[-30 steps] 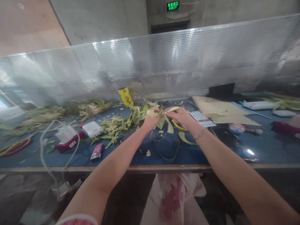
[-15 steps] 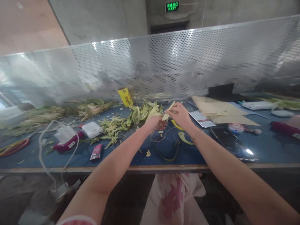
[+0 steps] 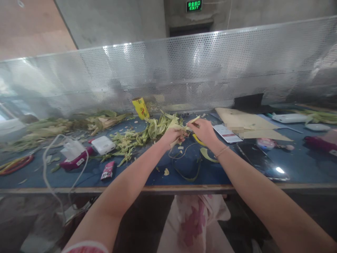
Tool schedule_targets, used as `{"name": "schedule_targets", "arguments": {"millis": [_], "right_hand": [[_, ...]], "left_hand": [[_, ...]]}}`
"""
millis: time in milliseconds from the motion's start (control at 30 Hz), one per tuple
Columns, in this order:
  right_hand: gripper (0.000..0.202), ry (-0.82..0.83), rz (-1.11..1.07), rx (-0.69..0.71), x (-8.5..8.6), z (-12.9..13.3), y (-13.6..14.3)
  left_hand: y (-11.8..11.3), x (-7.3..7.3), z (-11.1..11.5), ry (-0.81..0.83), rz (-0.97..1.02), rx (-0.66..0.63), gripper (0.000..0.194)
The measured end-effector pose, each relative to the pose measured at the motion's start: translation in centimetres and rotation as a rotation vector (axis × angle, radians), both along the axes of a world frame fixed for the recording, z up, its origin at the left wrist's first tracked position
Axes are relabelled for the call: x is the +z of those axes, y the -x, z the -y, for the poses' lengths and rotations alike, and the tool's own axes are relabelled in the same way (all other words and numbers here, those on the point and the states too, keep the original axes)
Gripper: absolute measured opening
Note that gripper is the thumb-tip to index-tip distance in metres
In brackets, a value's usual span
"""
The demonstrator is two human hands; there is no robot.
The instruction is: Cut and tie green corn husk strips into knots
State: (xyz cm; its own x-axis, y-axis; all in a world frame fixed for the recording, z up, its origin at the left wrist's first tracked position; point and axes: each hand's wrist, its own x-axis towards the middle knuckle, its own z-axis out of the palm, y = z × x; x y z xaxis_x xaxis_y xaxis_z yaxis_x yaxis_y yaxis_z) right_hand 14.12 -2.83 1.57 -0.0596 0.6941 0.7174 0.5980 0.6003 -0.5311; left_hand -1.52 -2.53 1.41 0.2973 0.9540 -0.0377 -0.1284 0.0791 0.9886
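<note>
My left hand [image 3: 173, 136] is closed on a pale yellow-green leaf strip [image 3: 173, 123], which looks like husk. Close beside it, my right hand [image 3: 204, 129] pinches a narrow pale strip [image 3: 194, 119] between thumb and fingers. Whether both strips are one piece is hidden by the fingers. Just behind my left hand lies a heap of curled green leaf pieces [image 3: 155, 128]. Under my right hand shows a curved yellow item [image 3: 199, 140], partly covered. A thin cord [image 3: 184, 154] and a loose curved green leaf piece [image 3: 207, 155] lie nearer to me on the blue tabletop [image 3: 155, 177].
A yellow packet [image 3: 140, 108] stands near the perforated metal screen [image 3: 181, 66]. On the left are a white device [image 3: 103, 145], a tissue pack [image 3: 75, 158], a small pink box [image 3: 107, 170] and a white cable [image 3: 46, 168]. A lit phone [image 3: 228, 134], brown paper [image 3: 244, 119] and dark tablet [image 3: 260, 161] lie right.
My right hand has turned slightly, and its strip now lies flatter. My left hand has tilted, with more of a pale strip showing above and below its fingers.
</note>
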Motion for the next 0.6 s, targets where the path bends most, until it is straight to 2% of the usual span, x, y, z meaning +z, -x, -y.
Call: {"name": "schedule_targets", "arguments": {"millis": [167,333,467,600], "right_hand": [[0.023,0.038,-0.087,-0.033,0.3,0.1,-0.3],[0.027,0.081,-0.214,-0.070,0.9,0.2,-0.9],[0.029,0.120,-0.340,0.008,1.1,0.0,-1.4],[0.031,0.126,-0.410,0.104,1.0,-0.1,-1.6]], "left_hand": [[0.4,0.0,-0.2,-0.136,-0.073,-0.044,0.011],[1.2,-0.4,-1.1,-0.241,-0.154,-0.164,0.024],[1.9,-0.7,-1.9,-0.322,-0.202,-0.232,0.036],[2.0,-0.9,-2.2,-0.366,-0.194,-0.237,0.042]]}}
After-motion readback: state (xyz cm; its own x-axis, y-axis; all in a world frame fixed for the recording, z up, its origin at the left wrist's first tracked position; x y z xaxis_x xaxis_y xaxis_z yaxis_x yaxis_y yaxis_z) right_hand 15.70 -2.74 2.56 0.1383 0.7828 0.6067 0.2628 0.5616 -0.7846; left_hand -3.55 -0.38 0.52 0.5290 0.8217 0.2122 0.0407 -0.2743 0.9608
